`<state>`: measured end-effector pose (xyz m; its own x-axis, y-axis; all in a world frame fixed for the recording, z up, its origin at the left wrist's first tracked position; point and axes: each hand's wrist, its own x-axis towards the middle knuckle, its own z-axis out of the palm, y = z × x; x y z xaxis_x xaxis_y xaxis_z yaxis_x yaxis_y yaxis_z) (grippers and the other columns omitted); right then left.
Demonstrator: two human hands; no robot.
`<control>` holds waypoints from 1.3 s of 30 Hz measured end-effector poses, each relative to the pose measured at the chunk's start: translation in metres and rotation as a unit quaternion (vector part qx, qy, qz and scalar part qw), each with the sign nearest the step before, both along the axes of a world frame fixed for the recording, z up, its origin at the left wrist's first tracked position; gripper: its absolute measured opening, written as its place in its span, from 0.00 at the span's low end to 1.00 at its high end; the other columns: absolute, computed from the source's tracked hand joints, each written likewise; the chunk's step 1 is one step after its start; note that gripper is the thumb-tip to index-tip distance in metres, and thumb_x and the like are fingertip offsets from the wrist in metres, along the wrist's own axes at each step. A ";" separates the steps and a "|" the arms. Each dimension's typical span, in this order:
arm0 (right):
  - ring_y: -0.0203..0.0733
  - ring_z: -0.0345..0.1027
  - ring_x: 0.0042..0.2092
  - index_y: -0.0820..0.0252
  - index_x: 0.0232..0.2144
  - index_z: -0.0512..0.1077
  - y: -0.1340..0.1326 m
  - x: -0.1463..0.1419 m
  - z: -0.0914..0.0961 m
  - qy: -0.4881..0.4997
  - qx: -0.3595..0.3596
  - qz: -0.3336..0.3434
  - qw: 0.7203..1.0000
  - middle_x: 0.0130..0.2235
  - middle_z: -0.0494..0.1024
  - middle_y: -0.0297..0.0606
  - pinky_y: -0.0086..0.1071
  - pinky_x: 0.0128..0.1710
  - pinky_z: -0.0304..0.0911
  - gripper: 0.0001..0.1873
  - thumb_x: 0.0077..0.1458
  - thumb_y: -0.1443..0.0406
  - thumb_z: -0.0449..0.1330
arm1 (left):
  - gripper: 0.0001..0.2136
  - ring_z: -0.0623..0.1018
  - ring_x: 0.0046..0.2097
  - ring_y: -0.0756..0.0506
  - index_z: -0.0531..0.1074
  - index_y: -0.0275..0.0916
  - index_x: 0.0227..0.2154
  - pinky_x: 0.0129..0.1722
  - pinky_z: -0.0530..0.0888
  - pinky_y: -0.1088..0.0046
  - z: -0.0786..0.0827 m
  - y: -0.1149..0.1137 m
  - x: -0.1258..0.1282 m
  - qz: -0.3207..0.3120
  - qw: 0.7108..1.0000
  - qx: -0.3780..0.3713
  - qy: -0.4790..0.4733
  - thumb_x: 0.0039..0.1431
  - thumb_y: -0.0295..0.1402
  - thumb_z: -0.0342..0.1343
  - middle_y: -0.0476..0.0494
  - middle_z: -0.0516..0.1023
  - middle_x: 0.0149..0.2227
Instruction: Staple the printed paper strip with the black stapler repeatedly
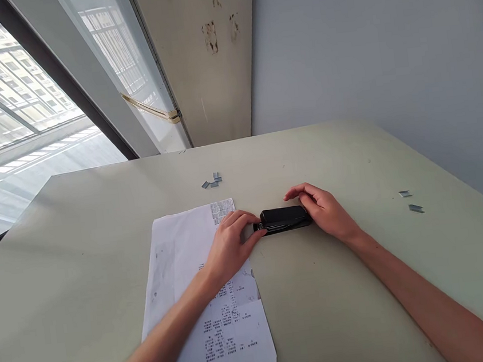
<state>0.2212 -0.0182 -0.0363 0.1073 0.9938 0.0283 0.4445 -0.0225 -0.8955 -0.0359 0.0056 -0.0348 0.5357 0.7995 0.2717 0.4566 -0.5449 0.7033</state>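
Printed paper (176,262) nearest camera, head view, lying on pale tabletop (368,317), left forearm across it. Black stapler (284,215) just right of paper's upper part, lying crosswise. Left hand (239,233) pinching stapler's left end, thumb on near side, fingers opposite. Right hand (315,203) at stapler's right end, fingers loosely bent, index reaching out over far side; can't tell if it actually grips. Small staple strips (218,179) in a loose cluster beyond paper; two more strips (416,208) well apart, off to the right. Behind: window (11,84) at left, beige panel (214,86) with brown patches, bluish-grey wall (374,46) at right.
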 end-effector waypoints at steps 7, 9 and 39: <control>0.48 0.74 0.53 0.49 0.54 0.73 -0.003 -0.003 0.008 0.100 0.004 0.048 0.994 0.49 0.82 0.40 0.41 0.53 0.69 0.22 0.65 0.47 0.60 | 0.04 0.77 0.47 0.43 0.73 0.44 0.43 0.49 0.73 0.62 0.001 -0.001 0.000 -0.004 1.000 0.007 0.008 0.69 0.37 0.59 0.46 0.80 0.46; 0.49 0.75 0.51 0.49 0.54 0.74 -0.005 -0.003 0.012 0.089 -0.026 0.101 0.991 0.50 0.82 0.39 0.41 0.52 0.70 0.25 0.59 0.46 0.66 | 0.04 0.77 0.46 0.43 0.72 0.44 0.43 0.48 0.73 0.62 0.001 -0.001 0.001 -0.004 1.000 0.013 0.016 0.69 0.37 0.58 0.46 0.79 0.45; 0.43 0.73 0.40 0.52 0.42 0.80 -0.007 0.006 0.016 0.062 -0.070 0.151 0.984 0.40 0.82 0.35 0.35 0.38 0.66 0.23 0.49 0.47 0.73 | 0.13 0.76 0.54 0.40 0.75 0.47 0.48 0.56 0.73 0.59 0.029 0.022 -0.054 -0.057 0.988 0.067 0.124 0.66 0.45 0.60 0.43 0.76 0.54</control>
<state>0.2273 -0.0255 -0.0206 -0.1994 0.9743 -0.1050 0.3372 -0.0324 -0.9409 -0.0901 0.0275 -0.0056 0.6831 0.6962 0.2206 0.5362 -0.6832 0.4957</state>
